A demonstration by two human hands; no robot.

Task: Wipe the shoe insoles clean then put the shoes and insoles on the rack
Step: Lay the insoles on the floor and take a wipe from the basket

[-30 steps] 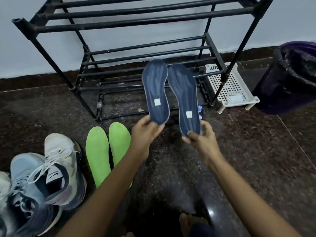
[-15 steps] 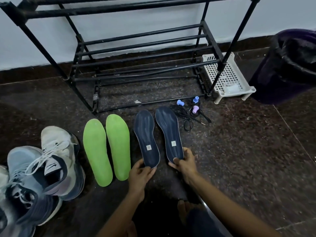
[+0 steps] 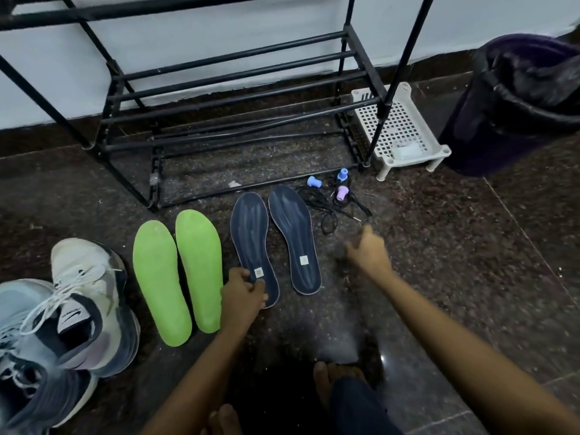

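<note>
Bottom of the frame: a bare foot (image 3: 332,381) on the dark floor (image 3: 470,277), both forearms reaching up from it. A second ago both navy insoles were held up in the air; now they're lying flat in the middle of the frame, side by side. The left hand (image 3: 243,288) still pinches the heel of the left navy insole (image 3: 251,237). The right hand (image 3: 365,251) has let go of the right navy insole (image 3: 295,237) and swung out to the right. It's blurry, fingers loosely curled, nothing in it that I can see.

The green insoles (image 3: 175,271) lie just left of the navy pair, and the shoes (image 3: 62,309) sit lower left.

Further up, black cords (image 3: 329,205) lie right of centre, the rack (image 3: 219,98) fills the top with bare shelves, and a white plastic stand (image 3: 398,127) and dark bin (image 3: 518,98) are upper right.

My guess is all four insoles are lined up for wiping. I don't see a cloth anywhere, and racking hasn't started.
</note>
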